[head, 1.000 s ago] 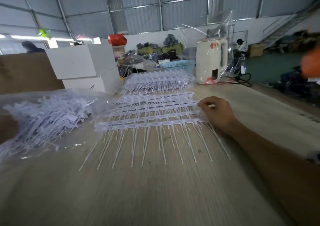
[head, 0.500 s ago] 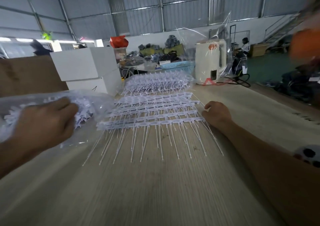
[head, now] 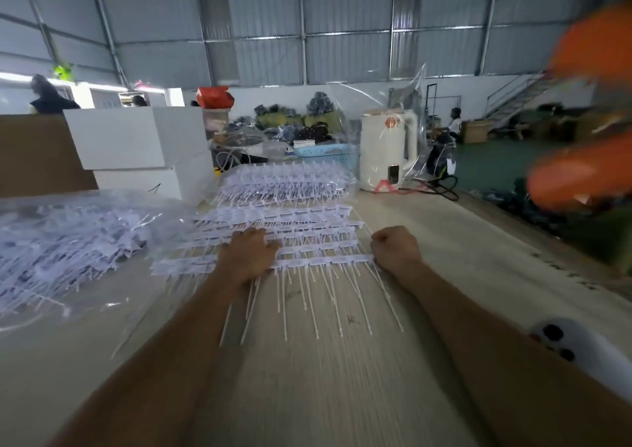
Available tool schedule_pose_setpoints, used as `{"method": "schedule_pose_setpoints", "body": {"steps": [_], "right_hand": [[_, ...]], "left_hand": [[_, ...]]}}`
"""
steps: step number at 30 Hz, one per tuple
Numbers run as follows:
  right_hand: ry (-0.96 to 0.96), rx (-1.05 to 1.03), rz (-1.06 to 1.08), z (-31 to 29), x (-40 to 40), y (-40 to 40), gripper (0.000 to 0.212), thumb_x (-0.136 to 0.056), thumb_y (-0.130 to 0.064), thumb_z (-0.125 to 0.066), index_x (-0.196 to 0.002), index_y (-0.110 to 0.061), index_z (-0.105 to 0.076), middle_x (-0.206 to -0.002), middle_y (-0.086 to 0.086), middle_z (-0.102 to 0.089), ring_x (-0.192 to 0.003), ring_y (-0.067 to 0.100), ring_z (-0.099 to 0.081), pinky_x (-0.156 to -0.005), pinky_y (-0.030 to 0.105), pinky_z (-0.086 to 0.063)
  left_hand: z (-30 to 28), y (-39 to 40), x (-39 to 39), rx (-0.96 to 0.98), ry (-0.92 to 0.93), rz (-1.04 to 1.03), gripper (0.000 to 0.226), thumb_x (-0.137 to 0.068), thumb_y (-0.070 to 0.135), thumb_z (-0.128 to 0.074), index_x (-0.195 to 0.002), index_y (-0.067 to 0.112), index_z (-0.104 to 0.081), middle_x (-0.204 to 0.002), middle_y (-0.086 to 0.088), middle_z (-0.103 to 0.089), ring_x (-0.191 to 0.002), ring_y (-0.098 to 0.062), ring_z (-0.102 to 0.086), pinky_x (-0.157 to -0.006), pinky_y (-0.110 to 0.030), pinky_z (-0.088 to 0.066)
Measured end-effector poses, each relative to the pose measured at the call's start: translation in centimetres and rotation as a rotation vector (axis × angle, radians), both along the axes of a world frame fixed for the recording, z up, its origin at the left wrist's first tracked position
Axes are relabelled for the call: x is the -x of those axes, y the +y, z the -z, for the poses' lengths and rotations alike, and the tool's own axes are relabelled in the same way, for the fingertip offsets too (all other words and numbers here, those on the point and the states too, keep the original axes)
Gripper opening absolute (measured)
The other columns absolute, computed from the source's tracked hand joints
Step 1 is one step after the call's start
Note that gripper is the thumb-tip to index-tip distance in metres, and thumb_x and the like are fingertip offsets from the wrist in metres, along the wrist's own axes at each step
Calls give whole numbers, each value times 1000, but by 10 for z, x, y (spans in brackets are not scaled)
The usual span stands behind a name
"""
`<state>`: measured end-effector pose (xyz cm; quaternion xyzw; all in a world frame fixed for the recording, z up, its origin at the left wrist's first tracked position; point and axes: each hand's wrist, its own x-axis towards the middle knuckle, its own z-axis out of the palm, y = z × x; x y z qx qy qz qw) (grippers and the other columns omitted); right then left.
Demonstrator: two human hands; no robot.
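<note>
Several rows of white plastic tag strips (head: 318, 238) with long thin pins lie fanned out on the wooden table (head: 307, 378). My left hand (head: 248, 256) lies flat on the middle of the rows, fingers stretched forward. My right hand (head: 396, 249) is at the right end of the nearest strip (head: 325, 261), fingers curled; it seems to pinch that end, though the grip is hidden under the knuckles.
A clear bag of loose white tags (head: 68, 244) lies at the left. Another bag of strips (head: 287, 181) sits behind the rows. White boxes (head: 136, 138), a white appliance (head: 388, 152) and a blue basket (head: 325, 154) stand at the back. Something orange and blurred (head: 581, 169) is at the right.
My left hand has come from the bag at the left onto the middle of the tag rows. My right hand has slid nearer along the right ends to the nearest strip.
</note>
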<state>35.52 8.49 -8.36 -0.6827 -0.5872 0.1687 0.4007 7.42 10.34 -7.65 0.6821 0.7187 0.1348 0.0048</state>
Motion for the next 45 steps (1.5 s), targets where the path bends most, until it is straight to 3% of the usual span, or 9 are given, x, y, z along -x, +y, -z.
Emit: {"method": "schedule_pose_setpoints", "body": {"steps": [4,8,11,17,21,26,32,42,45], "right_hand": [[117,-64,-14,2,0,8,27,-89,-5,-57,-106,-12,-77,-113,9,-73,-106,27,-67,-97,36,-53],[379,-194,-75,3,-6,5,25,-90,8,-55,-101,-5,-73,-95,7,-68,-75,10,-59,-64,12,-46],[584,-234,-185,-1,-11,-2,28,-88,16,-54,-92,-7,-69,-85,8,-69,-67,6,-59,-57,9,-43],[800,-169,-394,-2,-21,-6,36,-88,6,-62,-79,-26,-76,-86,0,-76,-81,13,-69,-79,30,-48],[880,-147,-474,-5,-21,-9,37,-90,6,-61,-80,-26,-76,-88,-1,-75,-83,11,-70,-83,31,-50],[983,-120,-578,-12,-11,-20,31,-87,8,-61,-82,-21,-72,-88,0,-73,-83,12,-66,-87,32,-49],[1081,-92,-563,-17,-9,-24,26,-93,8,-55,-95,-14,-68,-91,2,-70,-84,14,-64,-91,35,-48],[1160,-136,-548,-39,-16,-27,23,-98,-7,-56,-119,-15,-61,-89,-3,-65,-81,11,-61,-89,32,-48],[1167,-151,-606,-54,-19,-28,16,-98,-12,-58,-113,-18,-62,-93,-3,-65,-86,10,-62,-91,32,-49]], "left_hand": [[0,6,6,2,-27,-28,75,-93,68,-40,-155,29,-25,-164,-13,-21,-149,-39,-17,-116,-61,-17],[-3,3,8,15,-138,-38,77,-92,63,-49,-156,31,-22,-162,-12,-27,-149,-37,-16,-117,-56,-19],[-8,3,8,10,-225,19,81,-93,56,-57,-158,28,-18,-164,-11,-24,-151,-35,-14,-119,-56,-19],[-25,2,-3,-175,-186,27,73,-92,43,-61,-155,26,-28,-149,-8,-47,-143,-32,-30,-112,-55,-24],[-33,3,-5,-272,-81,17,60,-91,36,-64,-146,23,-44,-133,-11,-59,-132,-33,-43,-104,-50,-35],[-30,2,-10,-226,38,45,50,-95,30,-59,-143,25,-48,-140,-8,-55,-131,-30,-46,-106,-49,-36],[-48,-9,-6,-589,-190,42,33,-96,17,-60,-128,18,-65,-115,-14,-69,-109,-34,-59,-89,-46,-53],[-102,-36,-41,-1045,-266,188,34,-94,9,-61,-127,16,-67,-120,-10,-63,-116,-29,-52,-89,-38,-49],[-114,-42,-54,-1099,-313,243,32,-96,8,-60,-126,13,-67,-121,-12,-62,-118,-29,-52,-93,-29,-45]]}}
